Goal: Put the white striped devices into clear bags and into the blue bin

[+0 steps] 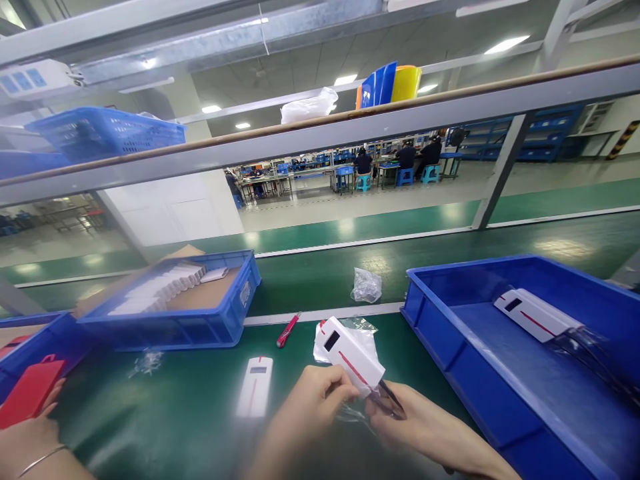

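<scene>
My left hand (pixel 315 400) and my right hand (pixel 415 420) meet low in the middle, both closed on a white device with a red stripe and a dark window (pixel 350 353). The device tilts up and to the left. A clear plastic wrapper (pixel 380 400) hangs at its lower end between my fingers. Another white device (pixel 256 387) lies flat on the green belt (pixel 200 413) just left of my left hand. A red utility knife (pixel 289 330) rests beyond it.
A blue bin (pixel 440 313) on the right holds one white device (pixel 535 315) in plastic. A blue tray (pixel 235 313) at the left holds rows of white parts. Another person's hand (pixel 25 440) holds a red item (pixel 30 393) at the far left. A crumpled bag (pixel 366 285) lies farther back.
</scene>
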The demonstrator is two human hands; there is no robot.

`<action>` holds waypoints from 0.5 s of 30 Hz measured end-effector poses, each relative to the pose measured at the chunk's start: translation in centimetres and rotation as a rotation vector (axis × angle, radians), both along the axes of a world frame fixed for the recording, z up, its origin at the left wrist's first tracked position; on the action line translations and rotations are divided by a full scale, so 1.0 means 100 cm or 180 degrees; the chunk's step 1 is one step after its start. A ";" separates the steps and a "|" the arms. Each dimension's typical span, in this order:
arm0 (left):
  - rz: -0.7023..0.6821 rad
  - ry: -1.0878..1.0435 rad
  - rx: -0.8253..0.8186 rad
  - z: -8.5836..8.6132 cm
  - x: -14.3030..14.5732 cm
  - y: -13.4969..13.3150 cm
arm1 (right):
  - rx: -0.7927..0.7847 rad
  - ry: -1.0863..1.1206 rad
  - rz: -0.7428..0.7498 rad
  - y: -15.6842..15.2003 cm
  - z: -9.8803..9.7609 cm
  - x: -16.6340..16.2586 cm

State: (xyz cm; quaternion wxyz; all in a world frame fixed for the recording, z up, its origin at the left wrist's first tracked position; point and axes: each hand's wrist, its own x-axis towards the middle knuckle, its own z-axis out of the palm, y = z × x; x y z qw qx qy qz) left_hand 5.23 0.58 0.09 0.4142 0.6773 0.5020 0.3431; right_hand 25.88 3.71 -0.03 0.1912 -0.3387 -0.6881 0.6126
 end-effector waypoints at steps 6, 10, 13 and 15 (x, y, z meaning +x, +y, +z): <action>-0.0043 0.0046 -0.0017 0.002 0.009 -0.003 | 0.0159 0.0151 -0.0056 0.002 0.003 -0.008; 0.0012 0.0163 0.0044 -0.001 0.009 -0.003 | 0.0100 0.0196 0.0190 0.003 0.000 -0.012; 0.0025 0.0212 -0.0031 -0.005 0.004 -0.003 | 0.0116 0.0057 0.0230 0.002 -0.007 -0.009; 0.0007 0.0168 -0.0073 -0.007 0.001 -0.004 | 0.0105 -0.0039 0.0231 0.002 -0.012 -0.005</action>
